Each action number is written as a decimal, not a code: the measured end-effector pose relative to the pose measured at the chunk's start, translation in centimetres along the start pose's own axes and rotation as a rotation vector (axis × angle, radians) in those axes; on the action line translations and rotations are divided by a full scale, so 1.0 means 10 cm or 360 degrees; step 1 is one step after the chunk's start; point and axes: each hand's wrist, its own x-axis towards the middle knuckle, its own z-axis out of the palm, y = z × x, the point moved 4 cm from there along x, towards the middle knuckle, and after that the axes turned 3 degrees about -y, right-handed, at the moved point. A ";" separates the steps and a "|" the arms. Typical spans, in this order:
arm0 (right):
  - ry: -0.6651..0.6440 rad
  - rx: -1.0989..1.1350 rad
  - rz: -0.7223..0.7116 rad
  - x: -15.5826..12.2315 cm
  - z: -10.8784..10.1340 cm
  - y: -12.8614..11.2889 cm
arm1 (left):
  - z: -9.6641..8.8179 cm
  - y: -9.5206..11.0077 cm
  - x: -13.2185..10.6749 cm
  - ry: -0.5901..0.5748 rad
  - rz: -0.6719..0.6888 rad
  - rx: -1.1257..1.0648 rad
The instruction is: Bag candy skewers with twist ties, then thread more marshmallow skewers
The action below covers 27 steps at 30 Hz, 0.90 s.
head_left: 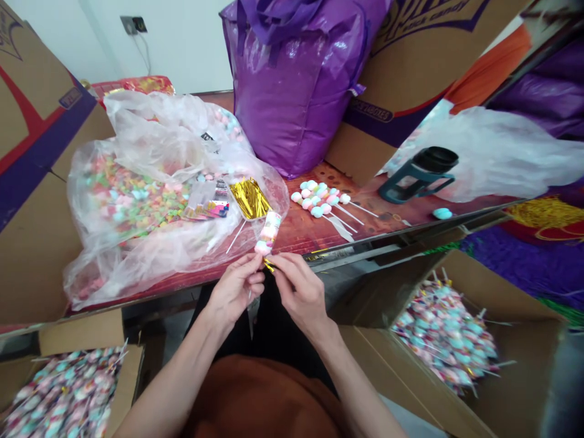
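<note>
Just past the table's front edge, my left hand (238,286) pinches the lower end of a wrapped marshmallow stick (269,232), whose pastel candy points up and away from me. My right hand (298,289) has thumb and fingers closed on a gold twist tie (269,264) at the base of the wrapper. Behind the candy, a clear tray of gold twist ties (250,198) stands on the table. To its right lie several unwrapped marshmallow sticks (322,198) in a group, their white sticks toward the lower right.
An open plastic bag of candies (137,201) covers the table's left. A purple bag (296,91) stands behind, a dark bottle (417,173) to the right. Below are cardboard boxes of wrapped candy sticks, one left (64,389) and one right (447,334).
</note>
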 end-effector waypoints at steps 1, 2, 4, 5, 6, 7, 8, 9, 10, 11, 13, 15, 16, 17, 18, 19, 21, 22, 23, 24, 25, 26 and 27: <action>0.0014 -0.0133 -0.0124 0.00 -0.01 -0.02 | 0.02 0.00 -0.01 0.0001 -0.0013 -0.0008; 0.0036 -0.0235 -0.0219 0.01 -0.02 -0.04 | 0.03 -0.01 -0.02 -0.0005 -0.0027 -0.0011; 0.0083 -0.0353 -0.0343 0.04 -0.03 -0.07 | 0.08 -0.04 -0.05 -0.0038 -0.0056 -0.0006; 0.0106 -0.0374 -0.0378 0.05 -0.02 -0.09 | 0.10 -0.06 -0.06 -0.0059 -0.0056 0.0006; 0.0133 -0.0376 -0.0391 0.06 -0.01 -0.11 | 0.12 -0.07 -0.07 -0.0076 -0.0034 0.0029; 0.0166 -0.0360 -0.0373 0.06 0.00 -0.13 | 0.13 -0.09 -0.07 -0.0085 0.0010 0.0061; 0.0208 -0.0322 -0.0317 0.07 0.01 -0.14 | 0.14 -0.10 -0.07 -0.0088 0.0054 0.0099; 0.0254 -0.0255 -0.0224 0.07 0.01 -0.15 | 0.15 -0.12 -0.07 -0.0092 0.0081 0.0145; 0.0289 -0.0148 -0.0092 0.06 0.00 -0.15 | 0.15 -0.13 -0.06 -0.0105 0.0093 0.0193; 0.0307 -0.0004 0.0075 0.06 -0.01 -0.14 | 0.16 -0.14 -0.05 -0.0132 0.0102 0.0243; 0.0306 0.0332 0.0402 0.05 -0.05 -0.12 | 0.19 -0.12 -0.04 -0.0236 0.0167 0.0352; 0.0300 0.0568 0.0582 0.05 -0.13 -0.13 | 0.24 -0.05 -0.08 -0.0373 0.0393 0.0547; 0.0310 0.0601 0.0603 0.06 -0.18 -0.15 | 0.28 -0.01 -0.12 -0.0429 0.0538 0.0690; 0.0322 0.0580 0.0585 0.07 -0.24 -0.18 | 0.31 0.02 -0.15 -0.0448 0.0665 0.0850; 0.0332 0.0530 0.0547 0.09 -0.28 -0.20 | 0.33 0.03 -0.18 -0.0427 0.0747 0.1002; 0.0344 0.0470 0.0499 0.10 -0.31 -0.22 | 0.34 0.04 -0.20 -0.0373 0.0777 0.1118; 0.0367 0.0376 0.0363 0.10 -0.33 -0.26 | 0.33 0.02 -0.19 -0.0223 0.0698 0.1173; 0.0373 0.0355 0.0296 0.09 -0.32 -0.27 | 0.31 0.00 -0.18 -0.0166 0.0629 0.1139; 0.0369 0.0351 0.0258 0.07 -0.31 -0.28 | 0.31 -0.02 -0.16 -0.0154 0.0568 0.1112; 0.0348 0.0362 0.0263 0.04 -0.30 -0.28 | 0.31 -0.04 -0.14 -0.0179 0.0531 0.1105; 0.0312 0.0387 0.0316 0.00 -0.28 -0.27 | 0.32 -0.06 -0.13 -0.0211 0.0525 0.1119; 0.0267 0.0423 0.0407 -0.05 -0.26 -0.25 | 0.33 -0.07 -0.12 -0.0230 0.0554 0.1160; 0.0229 0.0459 0.0514 -0.11 -0.25 -0.23 | 0.34 -0.08 -0.11 -0.0222 0.0625 0.1226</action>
